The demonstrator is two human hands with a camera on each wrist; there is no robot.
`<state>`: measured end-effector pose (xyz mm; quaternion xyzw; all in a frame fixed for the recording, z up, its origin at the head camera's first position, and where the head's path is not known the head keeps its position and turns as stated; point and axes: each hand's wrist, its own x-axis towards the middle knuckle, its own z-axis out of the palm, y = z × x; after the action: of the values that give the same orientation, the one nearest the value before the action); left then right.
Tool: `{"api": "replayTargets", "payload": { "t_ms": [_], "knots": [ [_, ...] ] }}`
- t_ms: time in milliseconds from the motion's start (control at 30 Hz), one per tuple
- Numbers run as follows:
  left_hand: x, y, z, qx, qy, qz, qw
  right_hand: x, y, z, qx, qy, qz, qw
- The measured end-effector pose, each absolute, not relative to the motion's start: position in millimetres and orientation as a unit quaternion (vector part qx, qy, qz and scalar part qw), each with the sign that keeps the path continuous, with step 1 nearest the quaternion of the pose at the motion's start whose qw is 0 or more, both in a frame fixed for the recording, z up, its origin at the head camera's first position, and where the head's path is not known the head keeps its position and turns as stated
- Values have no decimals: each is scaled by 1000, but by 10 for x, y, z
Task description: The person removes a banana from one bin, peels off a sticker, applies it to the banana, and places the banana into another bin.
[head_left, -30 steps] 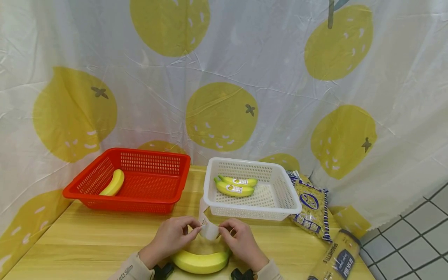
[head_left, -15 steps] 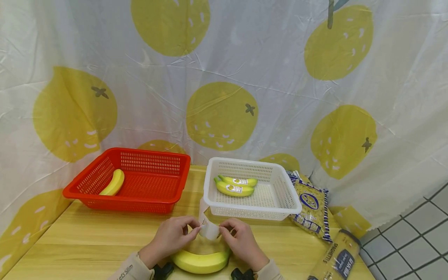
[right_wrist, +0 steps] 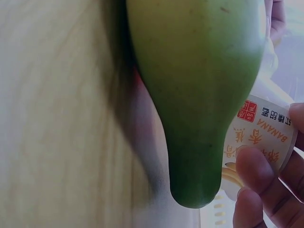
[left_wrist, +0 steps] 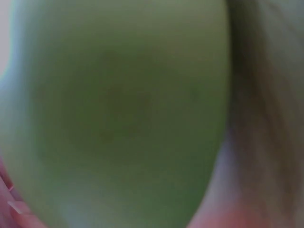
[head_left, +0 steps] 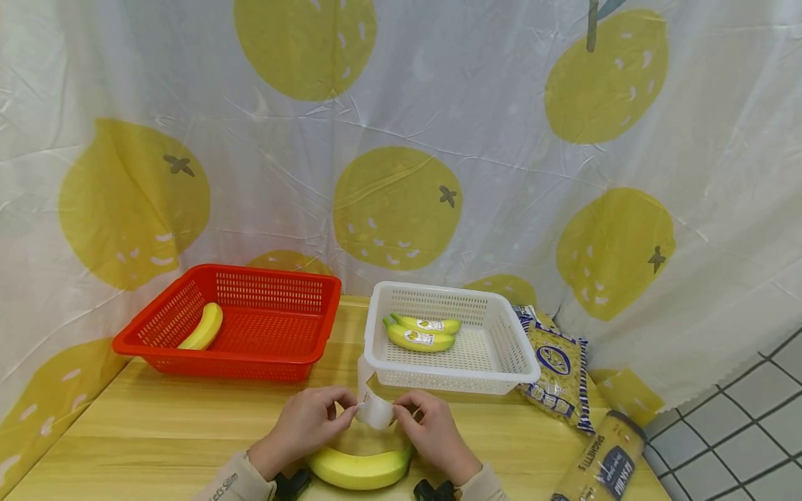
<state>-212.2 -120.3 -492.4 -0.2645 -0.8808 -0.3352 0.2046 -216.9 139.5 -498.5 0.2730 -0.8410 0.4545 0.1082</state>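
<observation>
Between my hands a curved white banana label sticker is stretched above a yellow banana on the table. My left hand pinches its left edge, where a pale backing strip runs back toward the white basket. On the other side, thumb and fingers of my right hand pinch the right edge. Orange print and a red mark show on the sticker in the right wrist view, beside the banana's green tip. A blurred green banana end fills most of the left wrist view.
A red basket at the back left holds one banana. Two labelled bananas lie in the white basket. A pasta bag and a spaghetti pack are at the right. A lemon-print curtain hangs behind.
The backing strip has shifted very slightly to the right. Both hands keep their pinch and their place, and the bananas and baskets have not moved.
</observation>
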Motion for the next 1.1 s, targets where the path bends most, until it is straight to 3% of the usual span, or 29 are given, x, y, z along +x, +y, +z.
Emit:
{"api": "replayTargets", "payload": {
  "t_ms": [1100],
  "knots": [
    [-2121, -1228, -4914, -246, -891, -326, 196, -2160, 1413, -4972, 268, -847, 446, 109]
  ]
}}
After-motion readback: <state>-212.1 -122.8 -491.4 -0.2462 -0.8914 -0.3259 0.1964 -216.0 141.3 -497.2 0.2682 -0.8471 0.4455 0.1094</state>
